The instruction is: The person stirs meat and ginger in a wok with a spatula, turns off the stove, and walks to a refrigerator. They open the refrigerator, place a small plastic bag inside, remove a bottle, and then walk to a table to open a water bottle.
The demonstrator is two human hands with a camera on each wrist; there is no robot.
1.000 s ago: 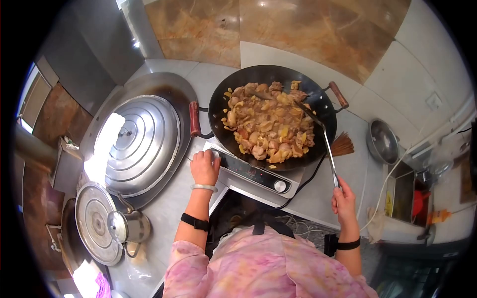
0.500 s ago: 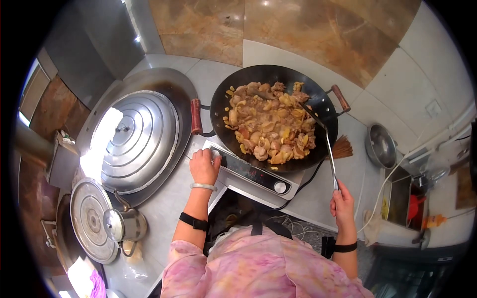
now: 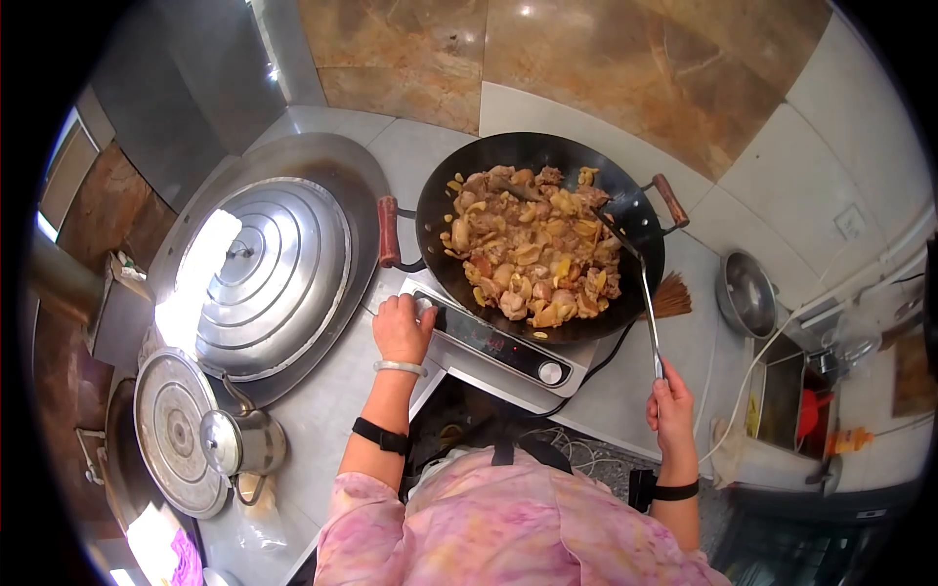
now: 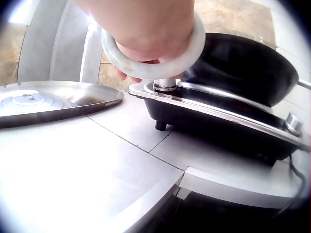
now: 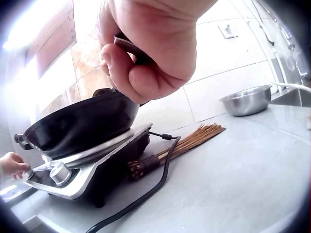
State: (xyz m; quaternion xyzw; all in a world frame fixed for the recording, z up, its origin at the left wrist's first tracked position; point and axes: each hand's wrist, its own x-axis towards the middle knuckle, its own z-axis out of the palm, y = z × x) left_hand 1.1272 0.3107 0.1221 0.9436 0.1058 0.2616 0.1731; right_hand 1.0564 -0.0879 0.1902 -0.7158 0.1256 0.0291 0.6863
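My left hand is at the left end of an induction cooker, its fingers around a silver knob. On the cooker stands a black wok with red-brown side handles, holding chunks of browned meat with yellowish slices. My right hand grips the end of a long-handled spatula, in front of the wok and to its right. The spatula slants over the wok's right rim, and its far end is hidden in the food. A second silver knob sits on the cooker's right end.
A large domed lid covers a wide pan at left. A flat round lid and a metal pot stand nearer. Right of the wok lie a bristle brush and a steel bowl. A black cord runs beside the cooker.
The head view has shifted slightly. My left hand stays at the knob. My right hand keeps hold of the spatula, which has barely moved in the wok.
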